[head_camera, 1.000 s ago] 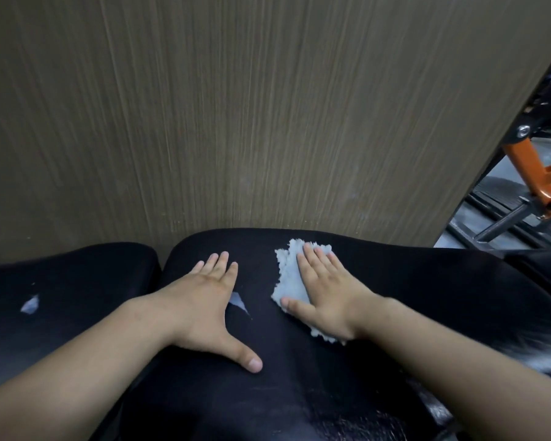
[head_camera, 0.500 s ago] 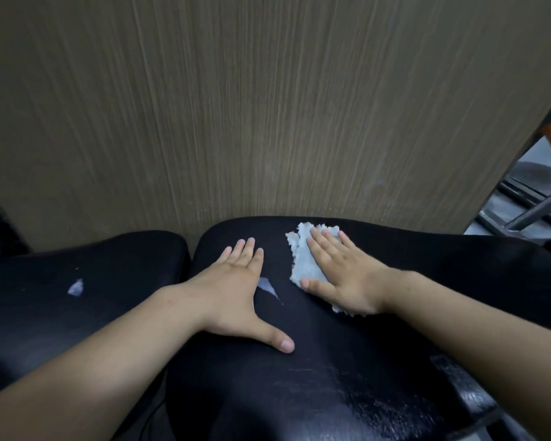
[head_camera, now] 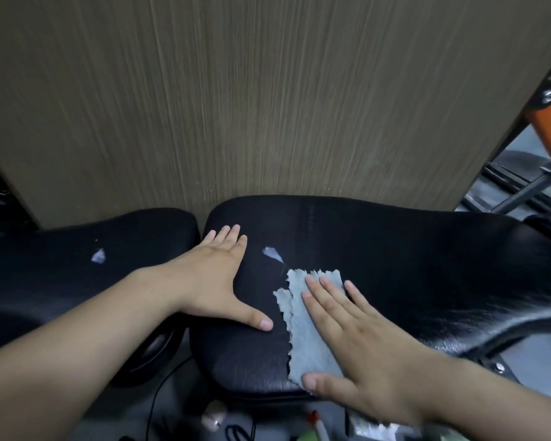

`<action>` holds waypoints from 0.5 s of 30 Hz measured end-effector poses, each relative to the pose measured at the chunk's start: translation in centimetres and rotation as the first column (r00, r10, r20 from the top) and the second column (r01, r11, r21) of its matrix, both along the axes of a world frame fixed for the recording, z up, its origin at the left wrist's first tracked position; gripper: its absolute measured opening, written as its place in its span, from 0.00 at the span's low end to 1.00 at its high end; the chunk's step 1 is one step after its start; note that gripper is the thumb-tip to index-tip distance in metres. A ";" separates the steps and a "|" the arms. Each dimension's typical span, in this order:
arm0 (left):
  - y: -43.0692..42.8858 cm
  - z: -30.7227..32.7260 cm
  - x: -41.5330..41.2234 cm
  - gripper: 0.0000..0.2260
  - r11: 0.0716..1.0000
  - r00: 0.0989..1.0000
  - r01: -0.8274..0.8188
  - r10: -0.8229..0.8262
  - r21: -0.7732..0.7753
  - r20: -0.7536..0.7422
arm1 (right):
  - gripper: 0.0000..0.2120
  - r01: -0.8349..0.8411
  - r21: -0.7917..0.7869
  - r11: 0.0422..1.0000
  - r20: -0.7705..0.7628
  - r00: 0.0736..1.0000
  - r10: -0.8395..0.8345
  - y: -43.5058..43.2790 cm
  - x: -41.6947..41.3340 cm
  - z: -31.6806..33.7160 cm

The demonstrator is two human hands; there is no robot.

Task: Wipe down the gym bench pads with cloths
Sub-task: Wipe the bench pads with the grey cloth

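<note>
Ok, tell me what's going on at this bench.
A person is wiping the black bench pad. The right hand presses a light blue cloth flat on it, near the front edge. The left hand lies flat on the same pad's left side, holding nothing. A small tear shows between the hands, and a second tear on the neighbouring pad to the left.
</note>
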State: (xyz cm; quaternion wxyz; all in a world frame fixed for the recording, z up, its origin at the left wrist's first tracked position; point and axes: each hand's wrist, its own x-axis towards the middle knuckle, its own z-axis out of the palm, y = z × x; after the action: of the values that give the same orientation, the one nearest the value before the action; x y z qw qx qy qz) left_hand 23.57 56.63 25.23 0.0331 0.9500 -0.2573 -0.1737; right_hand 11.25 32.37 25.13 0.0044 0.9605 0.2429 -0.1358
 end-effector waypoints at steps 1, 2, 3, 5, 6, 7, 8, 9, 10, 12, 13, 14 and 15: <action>0.4 0.0 -0.1 0.71 1.000 1.000 0.007 -0.007 0.006 0.002 | 0.46 -0.010 -0.020 1.000 0.014 1.000 0.010 -0.1 0.7 0.2; 0.7 -0.1 -0.1 0.72 1.000 1.000 0.012 -0.012 0.011 0.005 | 0.46 -0.002 -0.034 0.999 0.016 1.000 0.003 -0.1 1.5 0.2; 1.0 -0.2 -0.2 0.72 1.000 1.000 0.015 -0.015 0.012 0.008 | 0.46 0.012 -0.040 0.999 0.001 1.000 -0.012 0.0 2.4 0.0; 1.3 -0.4 -0.3 0.71 1.000 1.000 0.019 -0.019 0.004 0.016 | 0.46 0.036 -0.045 0.998 -0.013 0.999 -0.036 0.2 4.9 0.0; 1.4 -0.4 -0.3 0.71 1.000 1.000 0.020 -0.020 -0.002 0.021 | 0.47 0.048 -0.046 0.998 -0.012 0.999 -0.048 0.3 6.3 0.0; 1.4 -0.5 -0.3 0.71 1.000 0.999 0.020 -0.019 -0.007 0.027 | 0.47 0.059 -0.045 0.997 -0.004 0.998 -0.059 0.3 7.9 0.0; 1.4 -0.6 -0.3 0.71 1.000 0.999 0.020 -0.020 -0.010 0.031 | 0.47 0.070 -0.037 0.997 0.004 0.998 -0.070 0.4 9.5 -0.1; 1.4 -0.7 -0.2 0.71 1.000 0.999 0.022 -0.022 -0.013 0.037 | 0.47 0.078 -0.026 0.997 0.016 0.997 -0.077 0.5 11.1 -0.2; 1.4 -0.8 -0.1 0.71 1.000 0.999 0.025 -0.024 -0.013 0.043 | 0.47 0.085 -0.023 0.996 0.027 0.996 -0.084 0.6 12.7 -0.4; 1.5 -0.9 0.0 0.71 0.999 0.998 0.030 -0.029 -0.013 0.059 | 0.47 0.108 -0.026 0.994 0.043 0.993 -0.107 1.0 16.0 -0.6; 1.5 -1.0 0.1 0.71 0.999 0.997 0.032 -0.031 -0.013 0.066 | 0.47 0.122 -0.021 0.992 0.049 0.991 -0.121 1.2 17.6 -0.7; 1.4 -1.0 0.1 0.71 0.999 0.997 0.032 -0.031 -0.014 0.073 | 0.46 0.132 -0.021 0.991 0.056 0.990 -0.130 1.4 19.0 -0.6; 1.4 -1.1 0.1 0.71 0.999 0.996 0.032 -0.030 -0.015 0.080 | 0.46 0.129 -0.023 0.991 0.070 0.989 -0.128 1.6 20.2 -0.7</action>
State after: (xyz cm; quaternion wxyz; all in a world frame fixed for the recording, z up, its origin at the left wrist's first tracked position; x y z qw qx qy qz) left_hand 23.64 58.04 24.13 0.0281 0.9518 -0.2746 -0.1341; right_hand 31.48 34.00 24.46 0.0171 0.9781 0.1783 -0.1063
